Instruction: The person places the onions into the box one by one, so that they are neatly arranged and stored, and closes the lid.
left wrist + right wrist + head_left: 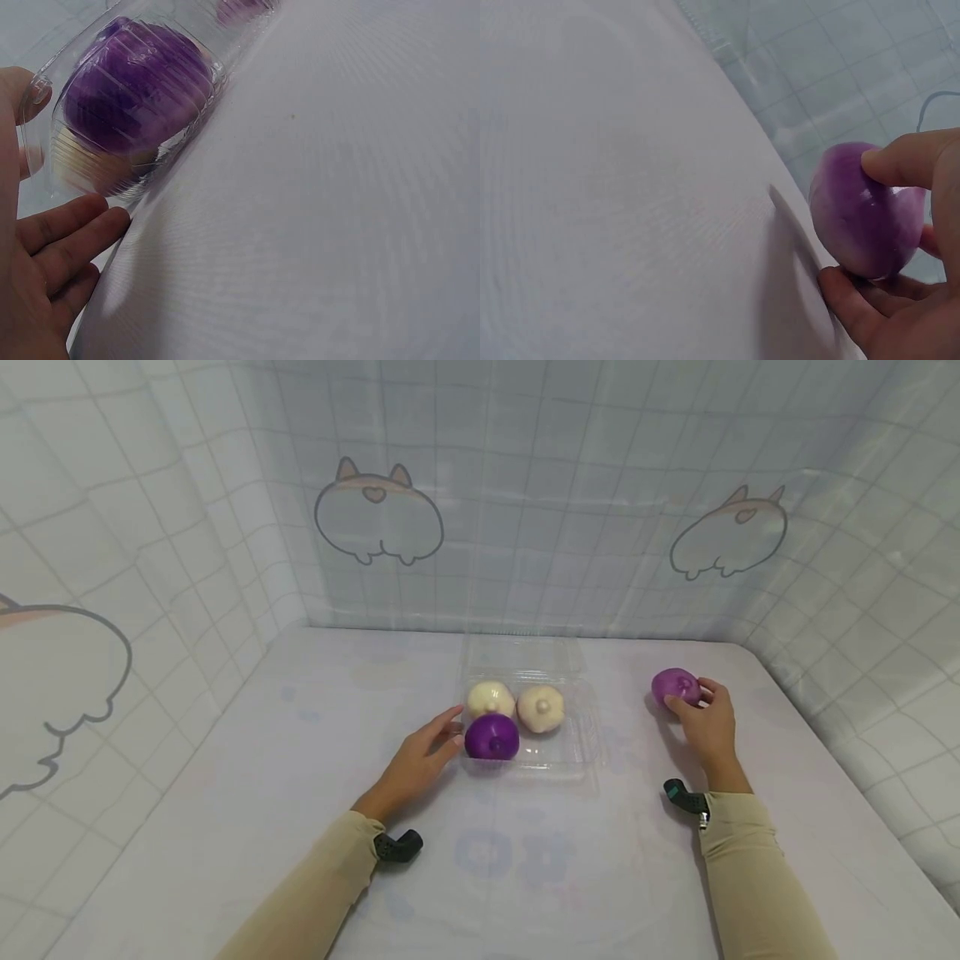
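Note:
At the right of the table my right hand grips a light purple onion between thumb and fingers; the right wrist view shows the onion close over the table. A clear plastic box lies with its lid folded back. Inside sit a dark purple onion at the front left, a pale yellow onion behind it and a white garlic bulb beside them. My left hand is at the box's left side, fingers extended and fingertips right at its wall.
The white table has a back edge against a hanging grid-patterned sheet, which also runs along both sides. A black wrist camera is on the left sleeve, another camera on the right one.

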Motion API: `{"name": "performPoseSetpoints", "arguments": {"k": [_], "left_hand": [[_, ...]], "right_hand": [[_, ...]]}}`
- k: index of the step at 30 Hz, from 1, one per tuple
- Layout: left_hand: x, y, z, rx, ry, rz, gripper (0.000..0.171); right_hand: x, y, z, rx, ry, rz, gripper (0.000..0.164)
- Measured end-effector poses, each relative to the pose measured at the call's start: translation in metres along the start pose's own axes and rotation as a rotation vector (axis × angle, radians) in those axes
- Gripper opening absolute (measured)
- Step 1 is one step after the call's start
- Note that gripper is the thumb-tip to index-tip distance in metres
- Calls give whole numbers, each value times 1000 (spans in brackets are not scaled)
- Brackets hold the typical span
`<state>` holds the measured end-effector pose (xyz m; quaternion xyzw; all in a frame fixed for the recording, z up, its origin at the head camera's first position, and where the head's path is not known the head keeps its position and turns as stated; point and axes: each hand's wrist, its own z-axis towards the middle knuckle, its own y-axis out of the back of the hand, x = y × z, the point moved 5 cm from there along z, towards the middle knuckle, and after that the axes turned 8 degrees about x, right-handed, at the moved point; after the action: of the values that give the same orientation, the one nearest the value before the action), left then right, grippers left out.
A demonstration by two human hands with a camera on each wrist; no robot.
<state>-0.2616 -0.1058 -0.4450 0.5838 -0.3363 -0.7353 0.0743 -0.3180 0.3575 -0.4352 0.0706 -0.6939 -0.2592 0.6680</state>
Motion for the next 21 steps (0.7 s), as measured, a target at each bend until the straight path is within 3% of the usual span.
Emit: {"name": "performPoseSetpoints", "arguments": {"k": [11,21], "left_hand": [[-2,0,-1,-6,2,15,55],[-2,0,-1,-6,3,19,56]], "right_hand": [[4,-5,1,20,8,111,79],[6,-8,-2,49,13,97,77]]}}
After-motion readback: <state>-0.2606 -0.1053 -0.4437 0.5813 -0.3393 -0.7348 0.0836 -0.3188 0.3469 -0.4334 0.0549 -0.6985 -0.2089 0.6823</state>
